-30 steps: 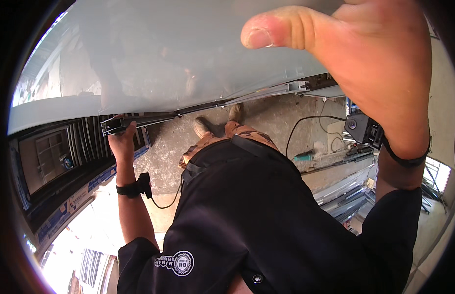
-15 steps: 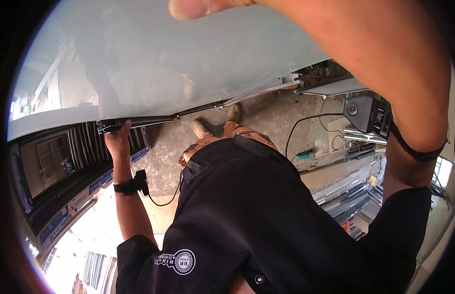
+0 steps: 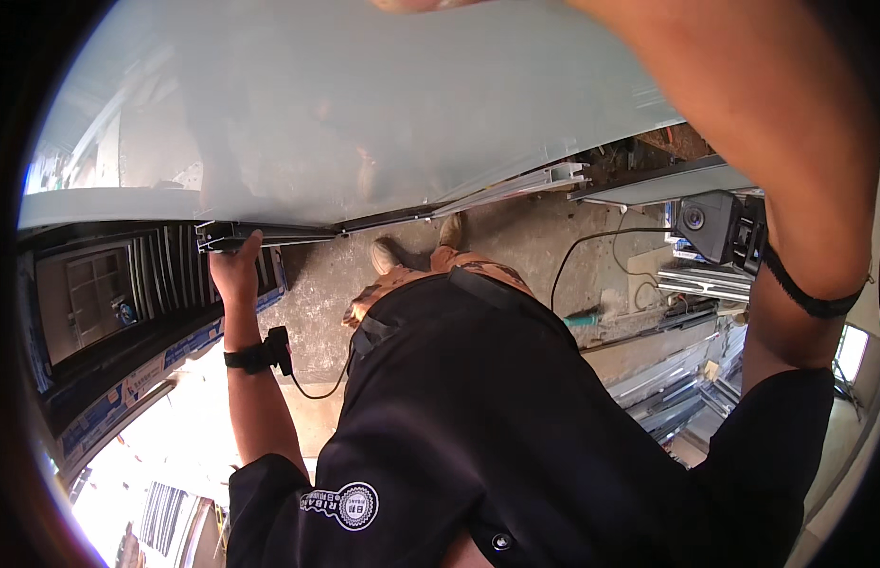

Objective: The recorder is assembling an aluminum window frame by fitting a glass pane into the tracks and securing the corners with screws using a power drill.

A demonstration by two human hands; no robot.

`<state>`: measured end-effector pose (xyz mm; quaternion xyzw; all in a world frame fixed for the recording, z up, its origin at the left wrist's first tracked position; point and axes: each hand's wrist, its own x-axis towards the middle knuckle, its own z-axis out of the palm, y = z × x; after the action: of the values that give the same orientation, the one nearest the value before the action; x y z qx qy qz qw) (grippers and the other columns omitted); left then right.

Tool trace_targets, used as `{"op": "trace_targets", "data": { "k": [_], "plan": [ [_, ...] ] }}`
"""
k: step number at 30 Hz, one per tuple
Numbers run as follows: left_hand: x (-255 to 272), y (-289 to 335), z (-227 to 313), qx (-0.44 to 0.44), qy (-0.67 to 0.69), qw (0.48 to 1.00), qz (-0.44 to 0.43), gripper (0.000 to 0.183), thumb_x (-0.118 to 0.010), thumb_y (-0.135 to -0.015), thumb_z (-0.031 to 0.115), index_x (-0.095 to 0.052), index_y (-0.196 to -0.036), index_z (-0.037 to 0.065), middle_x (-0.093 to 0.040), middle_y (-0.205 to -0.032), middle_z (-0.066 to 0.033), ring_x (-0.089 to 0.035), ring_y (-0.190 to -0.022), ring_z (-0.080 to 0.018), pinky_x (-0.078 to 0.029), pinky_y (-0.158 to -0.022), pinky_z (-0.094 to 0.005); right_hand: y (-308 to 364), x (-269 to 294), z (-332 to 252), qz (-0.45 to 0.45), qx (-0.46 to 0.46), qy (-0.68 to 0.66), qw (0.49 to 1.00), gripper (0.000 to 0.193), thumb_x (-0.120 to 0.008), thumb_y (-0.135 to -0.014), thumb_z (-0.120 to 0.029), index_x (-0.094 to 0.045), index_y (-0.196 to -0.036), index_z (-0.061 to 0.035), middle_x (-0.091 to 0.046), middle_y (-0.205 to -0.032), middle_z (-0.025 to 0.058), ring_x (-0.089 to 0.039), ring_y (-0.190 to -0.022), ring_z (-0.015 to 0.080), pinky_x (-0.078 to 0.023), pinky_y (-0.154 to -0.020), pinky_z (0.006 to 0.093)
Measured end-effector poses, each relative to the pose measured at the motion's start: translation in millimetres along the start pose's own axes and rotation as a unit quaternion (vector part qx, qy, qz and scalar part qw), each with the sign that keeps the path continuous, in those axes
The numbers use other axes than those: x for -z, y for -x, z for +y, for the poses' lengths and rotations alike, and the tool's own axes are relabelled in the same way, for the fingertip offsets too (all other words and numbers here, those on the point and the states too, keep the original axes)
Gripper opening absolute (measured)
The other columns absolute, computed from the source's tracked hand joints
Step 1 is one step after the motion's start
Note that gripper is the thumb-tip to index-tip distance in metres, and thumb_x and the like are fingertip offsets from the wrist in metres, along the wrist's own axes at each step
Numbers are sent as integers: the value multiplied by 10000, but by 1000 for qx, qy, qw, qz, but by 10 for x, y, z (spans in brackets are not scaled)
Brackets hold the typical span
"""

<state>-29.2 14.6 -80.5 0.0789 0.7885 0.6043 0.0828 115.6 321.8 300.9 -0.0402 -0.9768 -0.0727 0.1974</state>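
A large glossy grey panel point(image 3: 440, 104) stands in front of me, mirroring the floor and my shape. Along its lower left edge runs a black metal profile point(image 3: 286, 233) with a hollow, grooved end. My left hand point(image 3: 234, 275) is closed on that profile near its left end, the thumb lying up over its side. My right arm reaches far forward over the panel. Only a sliver of my right hand point(image 3: 430, 3) shows at the upper rim, in front of the panel; its fingers are mostly cut off, so their grip is hidden.
A dark-framed window unit point(image 3: 89, 303) stands at the left beside several dark upright bars. Silver metal profiles point(image 3: 525, 187) lie past the black one. A small black camera point(image 3: 710, 225) sits on my right forearm with a cable. More metal lengths point(image 3: 681, 402) are stacked at the right.
My right hand has moved up, mostly out of the picture. The left hand and the black profile have shifted slightly right in view, and the panel's lower edge is a little differently placed.
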Motion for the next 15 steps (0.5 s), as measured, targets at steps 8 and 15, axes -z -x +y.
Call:
{"op": "trace_targets", "data": {
  "k": [8,15],
  "plan": [
    [71,-25,-1,28,4,1000,1,285,-734,-753,40,-630,-1015,2,-660,-917,-29,-607,-825,-133,-473,-760,-272,-55,130,-223,17,0,16,1000,520,-816,-716,-411,-635,-878,48,-627,-676,92,-579,-560,161,-502,-538,274],
    [11,-68,55,6,-18,1000,7,307,-738,-754,56,-640,-1039,-8,-676,-949,-45,-626,-858,-145,-480,-794,-283,-101,158,-160,31,-4,30,999,524,-819,-715,-411,-635,-877,53,-627,-674,96,-581,-556,164,-505,-532,275]
  ]
}}
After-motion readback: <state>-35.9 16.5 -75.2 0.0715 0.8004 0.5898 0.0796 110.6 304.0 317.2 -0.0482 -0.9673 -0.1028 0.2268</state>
